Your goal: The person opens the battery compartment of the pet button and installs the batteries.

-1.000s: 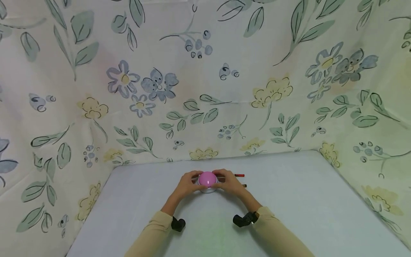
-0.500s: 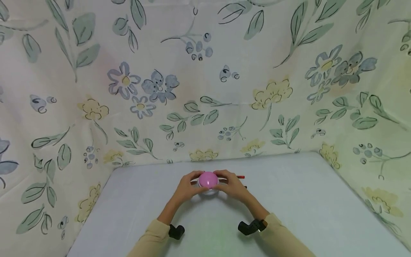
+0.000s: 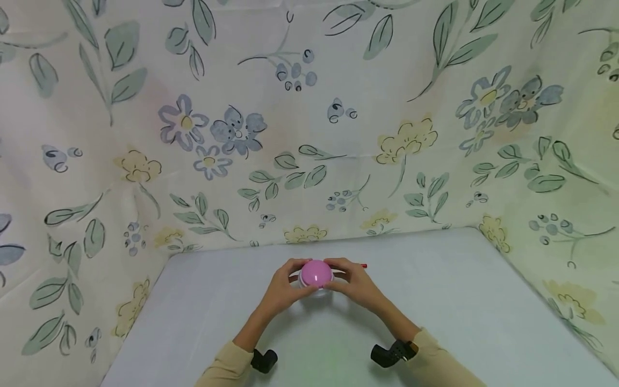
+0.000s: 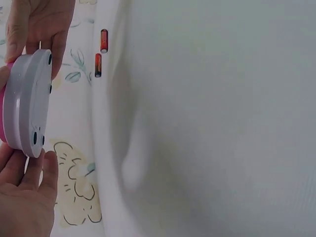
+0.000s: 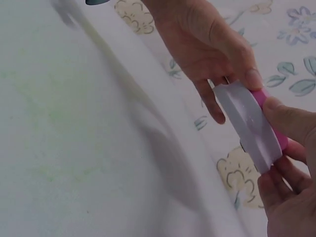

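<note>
A round device with a glossy pink dome [image 3: 316, 273] and a white base is gripped between both hands, off the table. My left hand [image 3: 284, 287] holds its left side, thumb at the near edge and fingers round the far side. On the opposite side my right hand [image 3: 357, 285] grips it the same way. In the left wrist view the white base [image 4: 25, 106] is tipped on edge, and small dark feet show on its underside. The right wrist view shows the white rim [image 5: 249, 126] between the thumbs and fingers of both hands.
Two red-and-black batteries, one nearer the wall [image 4: 98, 65] and one beside it [image 4: 103, 41], lie on the white table [image 3: 203, 306]. From the head, only a red battery end [image 3: 364, 265] shows past the right hand. Flower-patterned cloth [image 3: 290, 134] surrounds the table's back and sides.
Both hands have raised the device and brought it slightly nearer and to the right. The right hand now covers more of the batteries in the head view.
</note>
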The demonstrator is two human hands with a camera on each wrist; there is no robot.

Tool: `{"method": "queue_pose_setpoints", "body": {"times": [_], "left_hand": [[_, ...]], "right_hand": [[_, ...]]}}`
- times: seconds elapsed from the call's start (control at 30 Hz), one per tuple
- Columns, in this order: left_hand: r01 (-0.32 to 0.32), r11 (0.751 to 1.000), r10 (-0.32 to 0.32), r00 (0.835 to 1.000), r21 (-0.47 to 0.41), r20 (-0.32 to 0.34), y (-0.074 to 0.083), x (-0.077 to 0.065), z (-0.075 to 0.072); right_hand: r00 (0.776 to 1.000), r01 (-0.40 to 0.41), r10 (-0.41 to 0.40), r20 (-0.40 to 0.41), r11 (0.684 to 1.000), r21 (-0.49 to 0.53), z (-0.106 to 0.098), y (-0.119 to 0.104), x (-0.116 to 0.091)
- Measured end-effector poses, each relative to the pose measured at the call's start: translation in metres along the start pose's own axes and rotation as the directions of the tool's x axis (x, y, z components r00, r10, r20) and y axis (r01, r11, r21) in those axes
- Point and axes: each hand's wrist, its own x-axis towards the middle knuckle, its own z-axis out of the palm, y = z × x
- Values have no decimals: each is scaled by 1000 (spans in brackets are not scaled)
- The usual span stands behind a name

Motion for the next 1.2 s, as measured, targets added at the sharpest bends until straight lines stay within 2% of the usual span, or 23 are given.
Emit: {"method": "queue_pose_setpoints", "body": {"times": [0.13,0.33,0.57,0.73,0.83,0.97,1.1,1.2], "left_hand": [[-11,1000,11,1000,-3,-17,3,-3,4],[-54,998,53,998,-13,-37,8,-5,8],[-51,998,50,999,-31,-19,17,-9,13],[-49,998,50,999,-44,12,24,-10,18],[-34,999,35,998,-10,48,31,-10,18],[-4,996,-4,995,84,95,43,-11,15],[-34,985,10,990,168,140,50,-12,11],[-66,983,40,988,173,149,51,-12,10]], "right_hand": [[1000,-5,5,1,1000,-5,-3,8,-4],[1000,6,-6,3,1000,-9,-8,8,-9],[998,21,-24,62,999,39,-13,11,-18],[998,36,-39,42,997,61,-13,11,-25],[998,53,-54,27,997,55,-13,8,-28],[998,67,-67,17,997,48,-13,7,-31],[999,48,-48,-7,998,49,-10,5,-36],[999,28,-26,-36,997,72,-8,3,-38]]}}
